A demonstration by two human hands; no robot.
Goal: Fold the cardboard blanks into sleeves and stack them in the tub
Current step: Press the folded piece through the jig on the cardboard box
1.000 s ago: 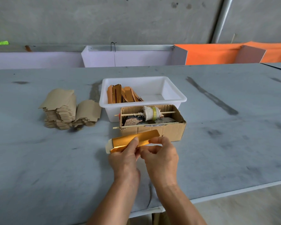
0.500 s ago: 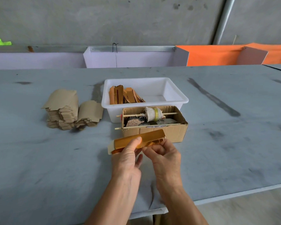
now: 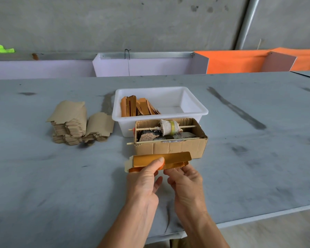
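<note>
A gold-faced cardboard blank (image 3: pixel 170 159), partly folded lengthwise, hangs just above the table in front of the brown box. My left hand (image 3: pixel 143 178) pinches its left half, thumb on the shiny top face. My right hand (image 3: pixel 185 181) holds the lower right edge from underneath with its fingertips. The white tub (image 3: pixel 195 111) stands behind the box and holds several folded orange-gold sleeves (image 3: pixel 138 108) leaning at its left end. Two stacks of flat brown blanks (image 3: pixel 73 122) lie on the table to the left of the tub.
An open brown cardboard box (image 3: pixel 170 147) holds a cloth-wrapped roller on a stick, directly between my hands and the tub. The grey table's front edge (image 3: pixel 258 219) runs close to my forearms. Lilac and orange partitions (image 3: pixel 147 66) line the far side.
The blank's upper flap has swung down toward lying flat. My right hand has slid from its top right edge to under its lower right edge. The left grip is unchanged.
</note>
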